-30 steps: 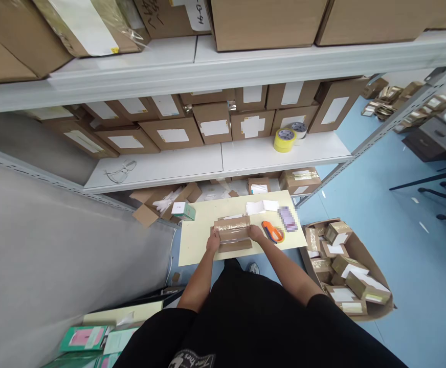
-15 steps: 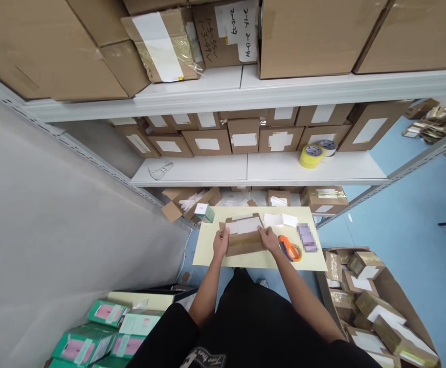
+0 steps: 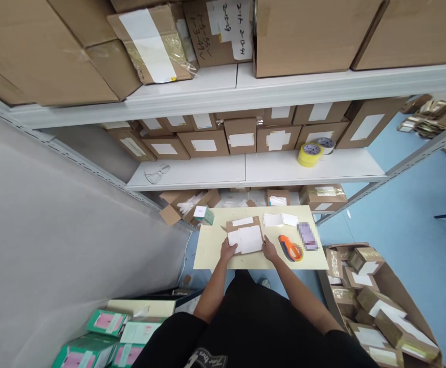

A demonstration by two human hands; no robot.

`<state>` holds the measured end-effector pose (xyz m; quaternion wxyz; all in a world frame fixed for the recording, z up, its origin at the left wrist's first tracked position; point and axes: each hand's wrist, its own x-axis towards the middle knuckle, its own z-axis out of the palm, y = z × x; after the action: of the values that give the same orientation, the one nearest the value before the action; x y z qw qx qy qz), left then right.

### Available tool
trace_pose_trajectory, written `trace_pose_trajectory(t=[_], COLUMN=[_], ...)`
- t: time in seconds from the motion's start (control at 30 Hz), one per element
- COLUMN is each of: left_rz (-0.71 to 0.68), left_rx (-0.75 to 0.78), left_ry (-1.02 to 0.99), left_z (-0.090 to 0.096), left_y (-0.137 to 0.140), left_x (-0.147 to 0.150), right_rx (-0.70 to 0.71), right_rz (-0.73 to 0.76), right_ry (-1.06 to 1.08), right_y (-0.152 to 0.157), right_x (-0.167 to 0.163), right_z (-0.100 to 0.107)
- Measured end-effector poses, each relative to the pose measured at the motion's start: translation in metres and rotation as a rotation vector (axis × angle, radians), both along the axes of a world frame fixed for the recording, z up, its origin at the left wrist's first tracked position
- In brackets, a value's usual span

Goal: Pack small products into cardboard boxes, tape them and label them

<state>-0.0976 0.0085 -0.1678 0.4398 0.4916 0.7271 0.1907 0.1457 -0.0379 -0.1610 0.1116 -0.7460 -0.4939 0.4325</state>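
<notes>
A small cardboard box [image 3: 255,225] lies on the pale yellow table, with large white labels on the faces turned toward me. My left hand [image 3: 228,250] grips its near left corner, thumb over the label. At the right edge, my right hand [image 3: 269,248] has its fingers closed on the box. Just right of that hand lies an orange tape dispenser [image 3: 290,248]. White paper labels [image 3: 280,220] rest beyond the box, beside a blurred purple item [image 3: 307,236]. A green and white carton [image 3: 203,215] stands at the table's far left corner.
Shelves [image 3: 207,171] hold labelled boxes, yellow tape rolls [image 3: 309,155] and a pair of glasses [image 3: 157,174]. A large carton [image 3: 403,273] of taped parcels stands at lower right. Green boxes [image 3: 106,323] are stacked at lower left. A grey wall [image 3: 54,220] runs along the left.
The box has tipped so its labelled faces now show and its plain brown side is out of view. My left hand has moved slightly right and toward me; both hands still hold the box.
</notes>
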Motion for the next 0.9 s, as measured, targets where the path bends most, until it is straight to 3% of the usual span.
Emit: trace_pose_trajectory(t=[0.13, 0.3, 0.57, 0.67, 0.77, 0.9], left_rz=[0.000, -0.038, -0.144, -0.100, -0.082, -0.322], left_rx=[-0.008, 0.203, 0.041, 0.121, 0.362, 0.534], left_ry=[0.012, -0.005, -0.011, 0.048, 0.182, 0.164], left_z=[0.004, 0.014, 0.011, 0.024, 0.049, 0.073], left_y=[0.011, 0.011, -0.021, -0.024, -0.014, 0.016], left_x=[-0.003, -0.011, -0.012, -0.019, -0.022, -0.009], right_rx=[0.053, 0.263, 0.086, 0.102, 0.292, 0.621], right_rz=[-0.015, -0.116, -0.025, -0.076, -0.112, -0.018], right_ry=[0.081, 0.156, 0.142, 0.137, 0.073, 0.088], right_y=[0.004, 0.008, -0.019, -0.025, -0.019, 0.007], right_x=[0.003, 0.014, 0.029, 0.037, 0.039, 0.016], right_z=[0.000, 0.004, 0.008, 0.017, 0.029, 0.039])
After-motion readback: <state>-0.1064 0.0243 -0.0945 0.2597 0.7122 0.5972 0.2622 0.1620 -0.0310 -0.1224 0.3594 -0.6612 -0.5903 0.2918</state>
